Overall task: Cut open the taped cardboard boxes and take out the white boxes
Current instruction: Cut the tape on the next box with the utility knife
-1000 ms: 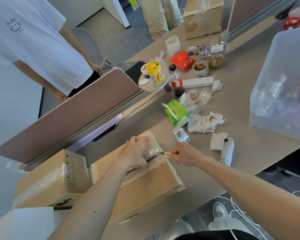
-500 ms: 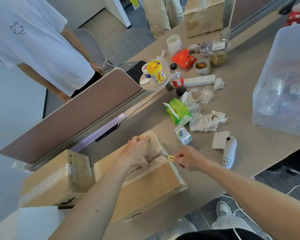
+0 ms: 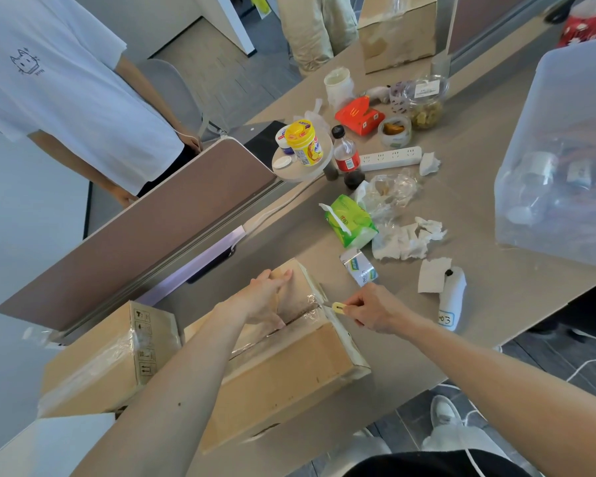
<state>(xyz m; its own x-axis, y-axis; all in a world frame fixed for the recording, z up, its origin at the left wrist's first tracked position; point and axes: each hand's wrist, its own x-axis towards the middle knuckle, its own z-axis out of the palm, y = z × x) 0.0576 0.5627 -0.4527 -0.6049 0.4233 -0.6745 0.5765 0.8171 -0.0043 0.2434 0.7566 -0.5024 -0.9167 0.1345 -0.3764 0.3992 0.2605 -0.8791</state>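
Cardboard box [image 3: 289,373]: slitting the taped seam.
Left hand [image 3: 265,301] presses flat on the flap; right hand [image 3: 372,309] pinches the yellow cutter [image 3: 339,307] (keep its blade shallow).

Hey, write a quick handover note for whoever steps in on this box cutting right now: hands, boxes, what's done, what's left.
Left hand: flat on top of the near cardboard box, steadying it.
Right hand: pinches the yellow cutter, blade at the tape at the right end of the top seam.
Second taped box: just left of it, looks sealed.
Done: top seam of the near box looks slit.
Left: finish the cut, lift the flaps, take out the white box, then do the second box.
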